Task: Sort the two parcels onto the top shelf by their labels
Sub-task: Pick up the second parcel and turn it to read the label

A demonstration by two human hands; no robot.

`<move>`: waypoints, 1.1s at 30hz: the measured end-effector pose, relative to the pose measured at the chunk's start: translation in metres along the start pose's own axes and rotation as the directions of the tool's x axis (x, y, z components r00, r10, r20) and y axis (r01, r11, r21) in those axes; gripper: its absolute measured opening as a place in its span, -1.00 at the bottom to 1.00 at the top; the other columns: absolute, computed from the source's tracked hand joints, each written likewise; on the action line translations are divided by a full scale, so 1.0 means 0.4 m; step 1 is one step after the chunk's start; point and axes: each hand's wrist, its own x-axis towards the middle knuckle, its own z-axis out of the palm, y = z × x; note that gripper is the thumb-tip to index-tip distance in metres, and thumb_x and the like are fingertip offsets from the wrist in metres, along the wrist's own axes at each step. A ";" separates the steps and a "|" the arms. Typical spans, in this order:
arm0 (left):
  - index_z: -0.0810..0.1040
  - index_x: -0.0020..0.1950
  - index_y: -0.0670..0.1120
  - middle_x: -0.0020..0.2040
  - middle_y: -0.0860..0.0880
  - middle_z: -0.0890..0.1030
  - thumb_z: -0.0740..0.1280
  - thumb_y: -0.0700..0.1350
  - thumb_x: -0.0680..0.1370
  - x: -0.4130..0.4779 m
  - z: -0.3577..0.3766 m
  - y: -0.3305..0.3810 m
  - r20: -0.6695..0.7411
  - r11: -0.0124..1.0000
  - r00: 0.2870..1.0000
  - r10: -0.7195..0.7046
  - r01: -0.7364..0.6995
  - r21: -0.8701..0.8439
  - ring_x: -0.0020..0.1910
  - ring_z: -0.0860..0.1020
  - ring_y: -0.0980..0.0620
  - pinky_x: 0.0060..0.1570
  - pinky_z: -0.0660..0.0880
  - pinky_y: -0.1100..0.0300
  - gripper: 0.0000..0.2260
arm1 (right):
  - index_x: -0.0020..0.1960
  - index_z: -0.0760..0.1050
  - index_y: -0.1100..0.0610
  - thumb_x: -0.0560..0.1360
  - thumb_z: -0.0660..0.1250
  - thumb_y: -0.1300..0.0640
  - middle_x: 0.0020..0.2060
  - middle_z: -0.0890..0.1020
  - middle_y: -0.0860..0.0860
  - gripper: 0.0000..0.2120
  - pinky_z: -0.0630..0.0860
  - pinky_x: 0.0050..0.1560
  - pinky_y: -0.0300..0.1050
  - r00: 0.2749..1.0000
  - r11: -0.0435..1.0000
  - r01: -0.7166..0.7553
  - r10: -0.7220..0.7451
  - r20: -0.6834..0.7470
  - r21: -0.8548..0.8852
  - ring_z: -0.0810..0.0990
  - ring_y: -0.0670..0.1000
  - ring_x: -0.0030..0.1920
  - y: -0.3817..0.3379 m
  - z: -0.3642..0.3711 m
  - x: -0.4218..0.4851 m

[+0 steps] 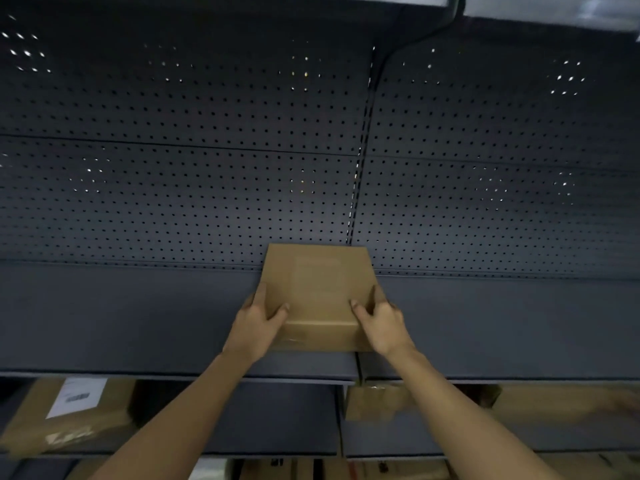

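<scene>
A flat brown cardboard parcel (318, 292) lies on the dark grey top shelf (138, 317), near the joint between two shelf sections. A faint label shows on its top face; its text is unreadable. My left hand (256, 323) grips the parcel's near left corner, thumb on top. My right hand (381, 322) grips its near right corner the same way. On the shelf below at the left lies a second brown parcel (62, 417) with a white printed label.
A dark perforated back panel (207, 168) rises behind the top shelf, with a slotted upright (358, 174) just behind the parcel. More brown boxes (377, 401) sit on the lower shelf at the right, blurred. Further shelves show at the bottom edge.
</scene>
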 end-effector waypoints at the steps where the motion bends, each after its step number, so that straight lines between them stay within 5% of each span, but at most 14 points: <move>1: 0.04 0.64 -0.04 0.56 -0.15 0.31 0.26 0.19 0.59 0.000 0.002 -0.004 -0.006 0.999 1.000 -0.011 0.011 -0.046 0.49 0.33 -0.16 0.46 0.31 -0.03 -0.28 | 0.54 0.24 0.16 0.60 0.26 -0.17 0.26 0.57 0.16 -0.36 0.49 0.13 -0.06 1.000 0.998 -0.002 0.003 -0.011 0.059 0.51 0.24 0.31 0.002 0.002 0.001; 5: 0.12 0.61 0.09 0.47 -0.04 0.45 0.25 0.31 0.49 -0.004 0.000 -0.014 -0.020 0.994 0.999 -0.032 0.030 -0.108 0.41 0.42 -0.11 0.40 0.39 -0.05 -0.25 | 0.38 0.43 0.16 0.52 0.40 -0.13 0.14 0.66 0.08 -0.45 0.44 0.02 -0.13 0.997 0.971 -0.014 0.031 -0.070 0.237 0.59 0.17 0.23 0.014 0.003 -0.006; 9: 0.23 0.55 0.10 0.30 0.01 0.57 0.34 0.13 0.55 -0.030 0.001 -0.002 -0.080 0.989 0.997 -0.002 -0.010 -0.150 0.28 0.53 -0.07 0.18 0.45 0.14 -0.40 | 0.34 0.51 0.15 0.49 0.46 -0.08 0.01 0.66 -0.03 -0.50 0.44 -0.10 -0.23 0.990 0.945 -0.010 0.055 -0.129 0.327 0.64 0.09 0.14 0.010 -0.001 -0.025; 12: 0.13 0.62 0.01 0.38 -0.03 0.52 0.40 0.10 0.54 -0.052 0.005 -0.001 -0.127 0.979 0.992 -0.012 -0.014 -0.205 0.37 0.48 -0.10 0.29 0.44 0.12 -0.27 | 0.39 0.51 0.14 0.49 0.49 0.03 -0.09 0.60 -0.14 -0.49 0.44 -0.17 -0.42 0.981 0.898 0.013 0.074 -0.180 0.440 0.59 -0.10 -0.08 0.009 -0.007 -0.044; 15: 0.07 0.63 -0.07 0.48 -0.03 0.44 0.47 0.06 0.49 -0.076 0.004 0.002 -0.181 0.949 0.982 -0.059 -0.001 -0.314 0.42 0.44 -0.03 0.39 0.38 0.12 -0.15 | 0.51 0.40 0.18 0.48 0.50 0.10 0.04 0.61 -0.15 -0.36 0.50 0.18 -0.22 0.985 0.792 0.019 0.090 -0.147 0.610 0.60 -0.09 0.04 0.013 -0.009 -0.059; 18: 0.25 0.59 -0.04 0.42 0.04 0.52 0.52 0.03 0.44 -0.106 0.003 -0.002 -0.215 0.907 0.975 -0.065 -0.032 -0.419 0.31 0.52 0.09 0.35 0.44 0.13 -0.22 | 0.55 0.34 0.12 0.47 0.51 0.12 0.30 0.58 -0.03 -0.31 0.45 0.38 -0.04 0.991 0.655 0.013 0.094 -0.098 0.756 0.57 0.00 0.25 0.013 -0.018 -0.075; 23: 0.38 0.53 0.01 0.33 0.09 0.60 0.54 0.03 0.42 -0.136 -0.008 -0.022 -0.213 0.855 0.976 -0.041 -0.076 -0.513 0.26 0.58 0.12 0.30 0.53 0.03 -0.29 | 0.53 0.37 0.05 0.50 0.47 0.19 0.11 0.62 -0.16 -0.36 0.49 0.27 -0.07 0.997 0.534 -0.025 0.076 -0.019 0.845 0.60 -0.10 0.14 0.017 -0.033 -0.103; 27: 0.40 0.51 0.04 0.28 0.12 0.63 0.51 -0.01 0.48 -0.157 -0.031 -0.026 -0.190 0.840 0.982 -0.013 -0.092 -0.535 0.23 0.60 0.14 0.28 0.55 0.05 -0.38 | 0.53 0.38 -0.01 0.47 0.48 0.19 0.25 0.64 0.02 -0.34 0.56 0.02 -0.02 0.990 0.458 -0.132 0.103 0.095 0.879 0.64 0.05 0.13 0.006 -0.038 -0.122; 33: 0.22 0.60 0.02 0.36 0.16 0.51 0.42 0.00 0.55 -0.189 -0.059 -0.023 -0.153 0.876 0.987 0.041 -0.109 -0.469 0.29 0.51 0.18 0.32 0.41 0.23 -0.34 | 0.51 0.40 0.04 0.40 0.52 0.20 0.22 0.69 0.10 -0.29 0.56 0.22 0.14 0.988 0.413 -0.154 0.089 0.129 0.897 0.65 0.15 0.19 -0.010 -0.051 -0.155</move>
